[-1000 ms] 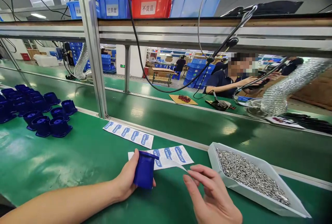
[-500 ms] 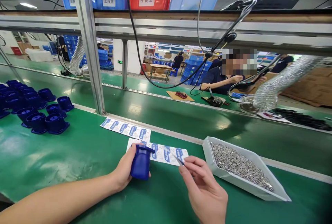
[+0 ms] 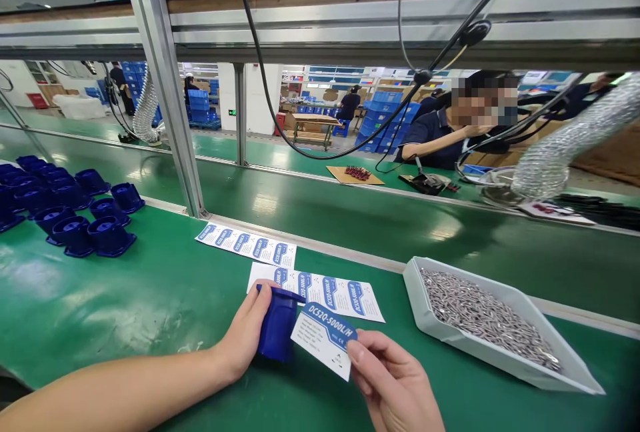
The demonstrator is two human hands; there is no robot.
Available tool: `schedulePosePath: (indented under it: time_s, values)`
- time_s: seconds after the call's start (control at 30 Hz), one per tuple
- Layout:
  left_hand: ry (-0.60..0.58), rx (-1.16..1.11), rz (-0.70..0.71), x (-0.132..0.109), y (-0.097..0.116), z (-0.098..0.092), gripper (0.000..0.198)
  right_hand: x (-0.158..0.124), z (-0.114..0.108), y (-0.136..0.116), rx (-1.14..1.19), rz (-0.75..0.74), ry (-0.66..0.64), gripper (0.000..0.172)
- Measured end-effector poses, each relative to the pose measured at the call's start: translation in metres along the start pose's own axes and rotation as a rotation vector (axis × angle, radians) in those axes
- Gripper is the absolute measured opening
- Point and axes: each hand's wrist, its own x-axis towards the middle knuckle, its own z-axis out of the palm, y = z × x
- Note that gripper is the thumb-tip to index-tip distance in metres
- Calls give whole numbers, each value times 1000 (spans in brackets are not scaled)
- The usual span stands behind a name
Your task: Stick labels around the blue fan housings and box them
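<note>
My left hand (image 3: 246, 337) is wrapped round a dark blue plastic housing (image 3: 278, 327), flanged end up, above the green work surface. Between the thumb and fingers of my right hand (image 3: 393, 373) is a white and blue label (image 3: 325, 340) printed "DC52Q-5000L/H". The label's left edge is right beside the housing; whether they touch I cannot tell. Behind both hands lies a sheet of the same labels (image 3: 333, 295), partly hidden by the housing and the held label. A second label sheet (image 3: 245, 245) lies farther back, to the left.
Several blue housings (image 3: 111, 237) stand at the left. A white tray (image 3: 505, 373) of small metal parts is at the right. A metal post (image 3: 163, 85) rises behind the surface, with a black cable (image 3: 260, 79) hanging nearby. Across the belt sits a co-worker (image 3: 435, 132).
The label in my right hand has turned from edge-on to face-on and moved left against or near the housing. The view has shifted slightly, and the co-worker's hand is raised higher.
</note>
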Motion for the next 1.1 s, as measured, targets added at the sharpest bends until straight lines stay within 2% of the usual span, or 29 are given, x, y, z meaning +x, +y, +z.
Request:
schedulePosePath:
  time_s: [0.1, 0.4, 0.57, 0.67, 0.73, 0.9, 1.1]
  values:
    - [57, 96, 57, -1, 1, 0, 59, -1, 6, 0, -48, 20, -47, 53]
    - [-2, 200, 28, -7, 7, 1, 63, -5, 14, 4, -138, 7, -127, 55]
    - [0, 211, 29, -8, 8, 3, 64, -17, 30, -8, -90, 4, 6, 53]
    - [-2, 219, 23, -8, 10, 4, 65, -21, 38, -12, -64, 32, 38, 55]
    - [-4, 221, 25, -9, 11, 4, 65, -20, 36, -11, -63, 38, 40, 53]
    - [-1, 220, 34, -9, 11, 4, 63, -10, 21, 0, -142, 41, -82, 50]
    - [11, 235, 47, -8, 10, 3, 64, -5, 11, 8, -202, 23, -138, 49]
